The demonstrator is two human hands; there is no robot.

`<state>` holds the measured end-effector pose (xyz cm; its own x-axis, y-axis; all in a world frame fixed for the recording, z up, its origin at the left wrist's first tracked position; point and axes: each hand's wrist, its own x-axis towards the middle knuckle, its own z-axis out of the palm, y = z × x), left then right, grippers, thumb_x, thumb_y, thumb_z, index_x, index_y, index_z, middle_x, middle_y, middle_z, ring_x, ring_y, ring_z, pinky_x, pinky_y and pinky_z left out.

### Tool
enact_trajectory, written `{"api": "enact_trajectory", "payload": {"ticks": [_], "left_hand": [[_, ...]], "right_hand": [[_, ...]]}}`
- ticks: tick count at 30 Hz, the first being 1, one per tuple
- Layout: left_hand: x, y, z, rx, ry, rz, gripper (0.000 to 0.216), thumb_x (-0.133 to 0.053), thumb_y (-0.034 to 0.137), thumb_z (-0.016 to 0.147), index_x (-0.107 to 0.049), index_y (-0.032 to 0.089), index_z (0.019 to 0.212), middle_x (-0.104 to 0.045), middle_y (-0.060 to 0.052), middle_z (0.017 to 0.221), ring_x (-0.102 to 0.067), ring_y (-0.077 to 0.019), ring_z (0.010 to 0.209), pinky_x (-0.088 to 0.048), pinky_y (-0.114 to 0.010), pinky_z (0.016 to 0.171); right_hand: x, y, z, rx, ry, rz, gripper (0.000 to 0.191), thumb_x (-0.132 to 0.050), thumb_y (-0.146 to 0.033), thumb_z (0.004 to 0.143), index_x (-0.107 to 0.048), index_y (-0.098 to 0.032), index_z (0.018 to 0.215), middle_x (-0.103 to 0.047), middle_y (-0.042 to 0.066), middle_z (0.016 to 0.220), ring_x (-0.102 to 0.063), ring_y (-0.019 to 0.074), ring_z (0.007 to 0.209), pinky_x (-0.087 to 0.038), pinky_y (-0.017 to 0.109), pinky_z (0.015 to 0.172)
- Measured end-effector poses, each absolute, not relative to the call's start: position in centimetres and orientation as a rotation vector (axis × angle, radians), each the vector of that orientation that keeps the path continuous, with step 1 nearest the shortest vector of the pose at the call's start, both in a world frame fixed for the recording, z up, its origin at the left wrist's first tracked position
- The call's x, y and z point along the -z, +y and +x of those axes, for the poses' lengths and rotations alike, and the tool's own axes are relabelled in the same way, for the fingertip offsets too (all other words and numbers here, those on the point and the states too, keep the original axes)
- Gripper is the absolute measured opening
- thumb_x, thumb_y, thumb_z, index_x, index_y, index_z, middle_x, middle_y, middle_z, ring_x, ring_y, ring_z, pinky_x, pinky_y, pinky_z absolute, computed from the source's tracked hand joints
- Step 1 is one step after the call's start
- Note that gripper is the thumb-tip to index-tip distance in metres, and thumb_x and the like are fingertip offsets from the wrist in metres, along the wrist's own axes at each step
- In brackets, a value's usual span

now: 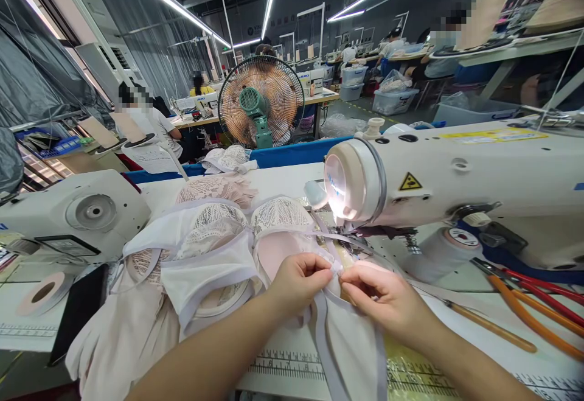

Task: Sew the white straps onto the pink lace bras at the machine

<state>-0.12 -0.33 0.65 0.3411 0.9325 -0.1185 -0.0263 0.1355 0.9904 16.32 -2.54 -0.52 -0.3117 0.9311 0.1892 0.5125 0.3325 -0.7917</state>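
Note:
My left hand and my right hand meet in front of the sewing machine, each pinching the same white elastic strap of a pale lace bra. Both hands have their fingers closed on the fabric. The strap runs up under the machine's lit needle area. Its lower end hangs down toward me over the table's ruler markings.
A pile of lace bras lies left of my hands. A tape roll and a dark phone sit far left. Orange and red pliers lie right. A standing fan and other workers are behind.

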Motion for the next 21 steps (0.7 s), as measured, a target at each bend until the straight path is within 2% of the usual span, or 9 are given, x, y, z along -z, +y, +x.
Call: {"api": "enact_trajectory", "payload": {"ticks": [12,21], "left_hand": [[-0.88,-0.43,-0.1,-0.874,0.99,1.278,0.007,-0.058,0.02,0.062,-0.055,0.013,0.061,-0.049,0.001,0.059,-0.042,-0.0097,0.058,-0.032,-0.023,0.057],[-1.06,-0.49,-0.09,-0.885,0.976,1.268,0.007,-0.06,0.02,0.063,-0.058,0.013,0.062,-0.053,0.0,0.06,-0.046,-0.0107,0.061,-0.035,-0.023,0.06]], "right_hand": [[0.35,-2.66,16.22,-0.889,-1.916,-1.277,0.02,-0.044,-0.027,0.081,-0.055,-0.018,0.067,-0.053,0.001,0.064,-0.05,0.0136,0.058,-0.04,0.024,0.05],[0.38,-2.62,16.16,-0.86,-1.908,-1.245,0.021,-0.042,-0.026,0.082,-0.055,-0.018,0.066,-0.051,0.001,0.063,-0.05,0.0127,0.055,-0.04,0.023,0.046]]}}
